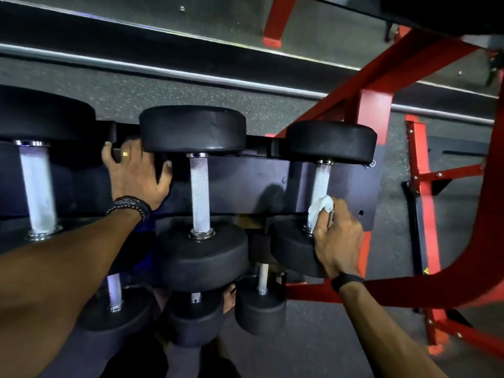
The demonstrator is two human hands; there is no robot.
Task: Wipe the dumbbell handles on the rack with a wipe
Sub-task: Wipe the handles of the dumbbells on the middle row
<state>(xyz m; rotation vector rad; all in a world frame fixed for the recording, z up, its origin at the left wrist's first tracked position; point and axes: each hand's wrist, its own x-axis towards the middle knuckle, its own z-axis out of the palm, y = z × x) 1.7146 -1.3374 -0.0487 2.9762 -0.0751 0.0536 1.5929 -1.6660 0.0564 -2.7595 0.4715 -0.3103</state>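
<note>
Dumbbell handles, knurled silver metal, three on the upper shelf of a dark rack (245,181), each lying front to back between black round heads. Right-hand dumbbell handle (320,184): lower end wrapped by a white wipe (321,208), which the right hand (338,238) grips, fingers curled round wipe and bar together. A dark band sits on that wrist. Middle dumbbell handle (200,192): bare, untouched, near and far heads both in full view. Left dumbbell handle (36,186): thicker, its far head cut off by the left edge.

Left hand (136,170): spread flat on the rack between the left and middle dumbbells, fingers straight and wide, holding nothing; a ring on one finger, a dark beaded bracelet (131,205) at the wrist.

Lower shelf: three smaller dumbbells (260,304), largely covered by the upper heads and the left forearm; only short lengths of their handles show.

Surroundings: a red metal frame (381,77) stands just behind and to the right of the rack, its curved beam sweeping across the lower right. Speckled dark floor (191,91) behind the rack, with a grey strip along it. A bare foot shows under the lower shelf, mostly hidden. The dark shape at the top right corner is too cut off to identify.
</note>
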